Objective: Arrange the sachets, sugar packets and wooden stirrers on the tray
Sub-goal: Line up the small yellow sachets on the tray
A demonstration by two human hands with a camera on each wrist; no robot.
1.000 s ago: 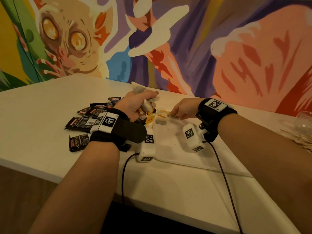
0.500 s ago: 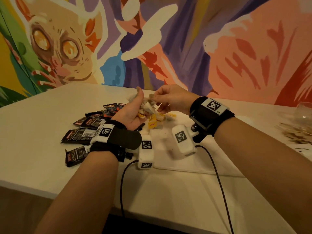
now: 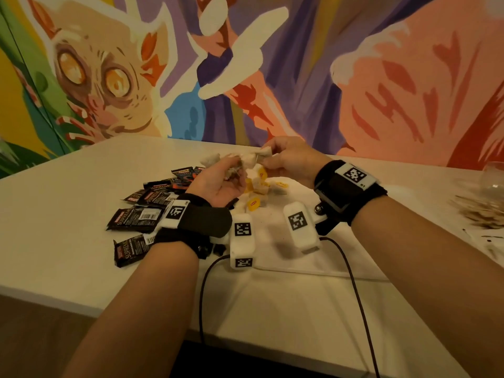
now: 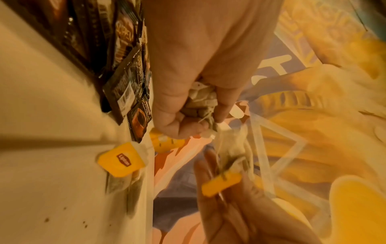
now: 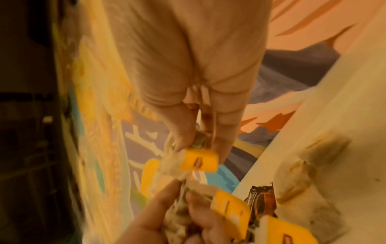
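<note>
My left hand (image 3: 218,184) is raised above the white tray (image 3: 286,257), palm up, and grips a bunch of tea bags (image 3: 234,165) with yellow tags. In the left wrist view its fingers (image 4: 177,125) curl round the crumpled bags (image 4: 200,99). My right hand (image 3: 286,159) meets it and pinches one tea bag (image 3: 263,152) of the bunch; the right wrist view shows that bag's yellow tag (image 5: 199,161) at my fingertips. More tea bags with yellow tags (image 3: 253,203) lie at the tray's far left. Dark sachets (image 3: 136,218) are strewn on the table left of the tray.
Wooden stirrers (image 3: 480,211) lie in a heap at the far right beside a glass (image 3: 493,181). Wrist camera cables (image 3: 351,282) trail over the table's front edge. A painted wall stands right behind the table.
My right hand left the tray, rose to the left hand and took hold of a tea bag in the bunch. The left hand lifted a little and turned palm up.
</note>
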